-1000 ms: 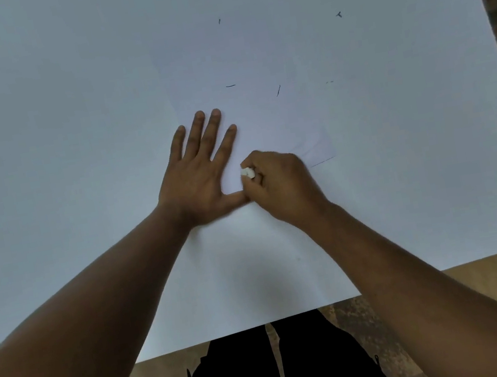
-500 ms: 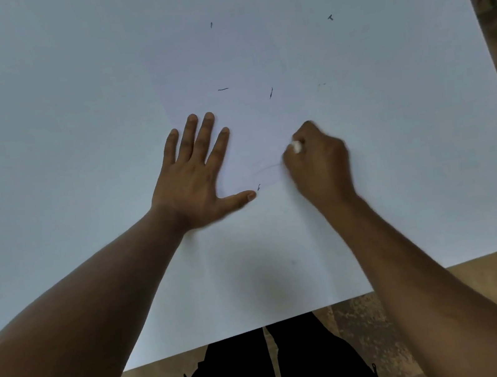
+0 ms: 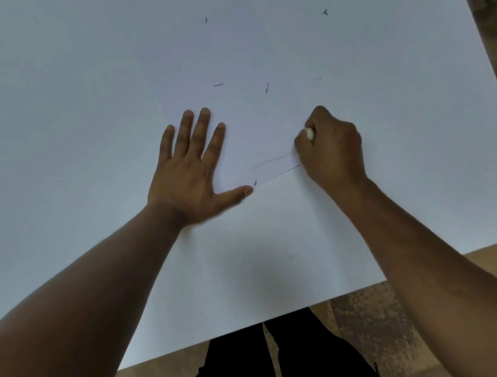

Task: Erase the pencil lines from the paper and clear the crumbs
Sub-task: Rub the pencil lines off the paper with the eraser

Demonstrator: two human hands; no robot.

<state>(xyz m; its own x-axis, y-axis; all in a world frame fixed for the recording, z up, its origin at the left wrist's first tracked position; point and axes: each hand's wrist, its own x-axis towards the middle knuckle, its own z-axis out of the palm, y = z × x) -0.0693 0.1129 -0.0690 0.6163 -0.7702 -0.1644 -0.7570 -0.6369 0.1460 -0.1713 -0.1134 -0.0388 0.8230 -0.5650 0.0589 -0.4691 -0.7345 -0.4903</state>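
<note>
Since a second ago we have carried our right hand (image 3: 331, 148) away from the left thumb to the right side of the paper (image 3: 238, 58); over the last half second it has barely shifted. Its fingers are curled tight round a small white eraser (image 3: 310, 134), whose tip peeks out by the knuckles, just above a faint curved pencil line (image 3: 272, 161). That line runs close above the paper's near edge.

Our left hand (image 3: 192, 174) lies flat, fingers straight and spread, pressing the paper's near left corner, thumb stretched along the near edge. It has kept this place all the while. A dark crumb (image 3: 255, 182) lies just beside the thumb tip.

Farther up we see more crumbs: a short sliver (image 3: 218, 84), a slanted one (image 3: 267, 87) and one near the paper's far end (image 3: 206, 20). Another (image 3: 325, 12) lies on the white bench (image 3: 30, 109) to the right of the paper.

Past the bench's near edge show dark trousers (image 3: 272, 375) and a mottled brown floor (image 3: 373, 315).
</note>
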